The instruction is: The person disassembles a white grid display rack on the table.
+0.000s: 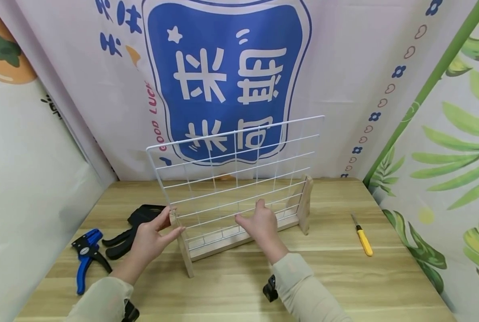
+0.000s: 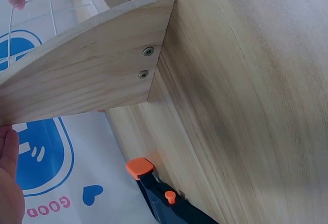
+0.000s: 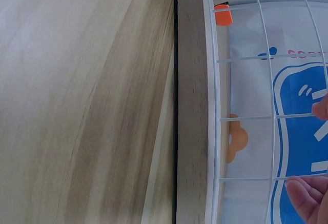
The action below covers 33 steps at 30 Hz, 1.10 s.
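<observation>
A white wire grid (image 1: 235, 131) stands in a pale wooden frame, leaning back a little. My left hand (image 1: 148, 239) grips the upper end of the left wooden side piece (image 1: 185, 252), thumb in front. In the left wrist view that side piece (image 2: 87, 75) shows two screws (image 2: 148, 51) near its foot. My right hand (image 1: 261, 226) holds the lower middle of the grid, thumb pointing left. The right wrist view catches curled fingers (image 3: 303, 196) at a wire crossing. A wooden bottom bar (image 1: 227, 243) runs to the right side piece (image 1: 305, 205).
At the left lie a blue wire stripper (image 1: 84, 264) and a black two-handled tool (image 1: 123, 241), which has orange parts in the left wrist view. A yellow-handled tool (image 1: 364, 241) with a slim metal shaft lies at the right. Behind the table hangs a printed cloth (image 1: 336, 89).
</observation>
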Motion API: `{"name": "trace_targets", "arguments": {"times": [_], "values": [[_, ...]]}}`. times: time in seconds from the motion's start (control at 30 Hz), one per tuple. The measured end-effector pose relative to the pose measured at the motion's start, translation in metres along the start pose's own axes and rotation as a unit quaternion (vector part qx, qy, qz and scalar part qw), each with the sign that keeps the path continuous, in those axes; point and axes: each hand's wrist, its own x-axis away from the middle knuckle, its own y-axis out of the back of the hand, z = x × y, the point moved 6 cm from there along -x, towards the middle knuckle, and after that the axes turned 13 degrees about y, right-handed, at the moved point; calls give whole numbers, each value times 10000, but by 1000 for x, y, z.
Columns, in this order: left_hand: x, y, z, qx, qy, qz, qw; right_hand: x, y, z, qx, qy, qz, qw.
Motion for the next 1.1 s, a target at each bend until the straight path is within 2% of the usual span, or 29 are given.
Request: {"name": "trace_targets", "arguments": {"times": [0.33,0.6,0.8,0.9,0.97,1.1], "values": [[-4,-1,2,-81,-59,17,9999,-3,1,0,30,3,53,10000],[-1,-2,4,-115,-52,1,9999,-2,2,1,41,-45,121,9999],[-1,-4,3,-5,-153,-7,9999,-2,3,0,282,-70,144,9995],[0,-3,2,-49,-204,-46,9998,-3,3,0,240,-79,169,9995],[0,-2,2,-113,-234,-78,9996,-3,3,1,236,-19,126,9996],[1,0,0,-231,-313,-101,9992,-3,6,6,307,261,-213,9990]]}}
